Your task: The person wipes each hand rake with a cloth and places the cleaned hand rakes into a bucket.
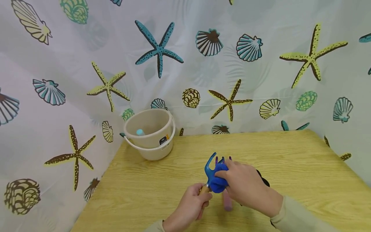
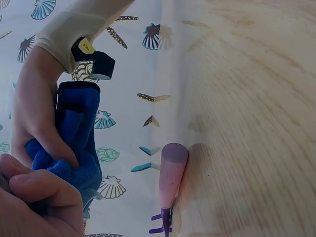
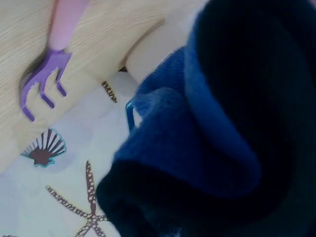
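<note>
My left hand (image 1: 189, 204) grips the wooden handle (image 1: 205, 189) of a garden hand rake with a blue, curved-prong head (image 1: 208, 169). In my right hand (image 1: 246, 183) is a bunched blue cloth (image 1: 219, 180), pressed around the rake's head. The cloth (image 3: 163, 133) fills much of the right wrist view and hides most of the blue metal. Below the hands, a second hand rake with a pink handle (image 1: 227, 203) and purple tines (image 3: 47, 79) lies on the table. The left wrist view shows the right fingers pinching the cloth (image 2: 81, 133) close to the left hand (image 2: 39, 202).
A beige bucket (image 1: 155, 153) with a white handle stands at the table's back left, a light-blue-tipped item (image 1: 140, 132) inside. Some black object (image 1: 263, 180) is partly hidden behind the right hand. A shell-and-starfish curtain (image 1: 179, 80) hangs around the wooden table (image 1: 290, 161).
</note>
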A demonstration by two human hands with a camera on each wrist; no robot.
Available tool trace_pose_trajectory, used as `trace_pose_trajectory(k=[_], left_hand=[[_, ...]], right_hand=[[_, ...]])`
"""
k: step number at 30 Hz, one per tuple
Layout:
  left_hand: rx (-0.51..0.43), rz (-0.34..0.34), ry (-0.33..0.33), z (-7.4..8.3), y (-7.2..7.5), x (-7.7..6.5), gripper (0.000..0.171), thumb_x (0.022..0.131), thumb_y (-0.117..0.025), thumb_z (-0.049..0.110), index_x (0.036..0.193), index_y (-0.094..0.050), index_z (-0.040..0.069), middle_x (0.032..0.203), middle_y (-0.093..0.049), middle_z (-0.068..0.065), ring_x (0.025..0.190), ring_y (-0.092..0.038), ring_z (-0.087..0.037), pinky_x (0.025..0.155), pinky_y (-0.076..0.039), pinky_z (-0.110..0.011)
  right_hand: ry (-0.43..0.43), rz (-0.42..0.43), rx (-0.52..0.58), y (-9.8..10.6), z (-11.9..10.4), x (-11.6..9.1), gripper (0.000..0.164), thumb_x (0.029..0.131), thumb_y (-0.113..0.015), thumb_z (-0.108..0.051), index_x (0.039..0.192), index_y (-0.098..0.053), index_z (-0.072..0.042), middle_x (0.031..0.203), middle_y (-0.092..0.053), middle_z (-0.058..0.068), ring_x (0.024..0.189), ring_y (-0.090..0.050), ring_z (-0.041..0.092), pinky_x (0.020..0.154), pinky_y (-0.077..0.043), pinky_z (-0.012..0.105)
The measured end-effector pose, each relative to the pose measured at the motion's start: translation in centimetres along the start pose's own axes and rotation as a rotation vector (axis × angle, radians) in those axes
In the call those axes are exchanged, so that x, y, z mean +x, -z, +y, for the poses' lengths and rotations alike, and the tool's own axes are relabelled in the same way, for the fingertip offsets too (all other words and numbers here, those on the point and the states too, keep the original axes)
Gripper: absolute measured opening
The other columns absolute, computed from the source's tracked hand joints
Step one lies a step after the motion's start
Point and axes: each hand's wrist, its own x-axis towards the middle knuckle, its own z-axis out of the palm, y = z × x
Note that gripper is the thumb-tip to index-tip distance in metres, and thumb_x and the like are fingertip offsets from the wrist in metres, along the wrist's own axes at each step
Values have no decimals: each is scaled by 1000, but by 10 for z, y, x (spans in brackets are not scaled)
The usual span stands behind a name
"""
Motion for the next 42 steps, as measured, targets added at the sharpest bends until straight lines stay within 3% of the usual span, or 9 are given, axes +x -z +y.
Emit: trace_pose_trajectory(k=[3, 10, 15, 23, 31, 38, 42], left_hand=[[7, 28, 7, 0, 2, 2, 17, 96, -58, 18, 103, -59, 2, 65, -48, 1, 38, -31, -8, 35, -27, -20], [30, 85, 14, 5, 11, 10, 33, 98, -45, 29, 102, -67, 4, 60, -51, 1, 37, -35, -9, 34, -29, -20], [10, 79, -28, 8, 17, 15, 26, 99, -49, 25, 102, -61, 1, 66, -55, -2, 39, -39, -10, 36, -34, -20], [9, 97, -19, 4, 19, 21, 22, 96, -59, 22, 103, -56, 1, 67, -60, -4, 40, -45, -10, 36, -43, -21], [9, 75, -61, 1, 16, 24, 26, 88, -65, 10, 107, -49, 3, 62, -62, -3, 33, -40, -7, 34, -36, -21], [21, 54, -26, 0, 10, 24, 25, 89, -64, 10, 110, -52, 3, 57, -51, 1, 34, -35, -7, 35, -31, -20], [33, 39, -23, -1, 10, 22, 17, 91, -60, 9, 107, -58, 2, 54, -48, 2, 33, -34, -7, 35, -29, -20]], right_hand=[[-35, -25, -24, -2, 7, -3, 36, 76, -84, -17, 111, -76, -26, 121, -67, 19, 100, -70, 36, 68, -62, 48], [-59, 88, 30, 5, 26, -15, 37, 77, -83, -20, 112, -75, -28, 93, -60, 2, 74, -60, 14, 54, -53, 34], [-52, 188, 75, 17, 36, -19, 42, 78, -81, -19, 117, -73, -30, 101, -63, 6, 77, -62, 16, 52, -51, 33], [-59, 192, 111, 27, 39, -8, 43, 80, -78, -19, 121, -72, -31, 108, -65, 8, 77, -59, 15, 53, -48, 30], [55, 224, 51, 16, 26, 15, 43, 78, -83, -25, 119, -73, -27, 102, -64, 5, 81, -63, 17, 59, -55, 35], [160, 194, 36, -8, 14, 14, 42, 76, -85, -23, 116, -74, -29, 101, -64, 6, 85, -67, 20, 63, -59, 38], [193, 228, -10, -16, 10, 14, 42, 74, -87, -20, 113, -74, -29, 102, -64, 8, 85, -68, 24, 63, -60, 40]])
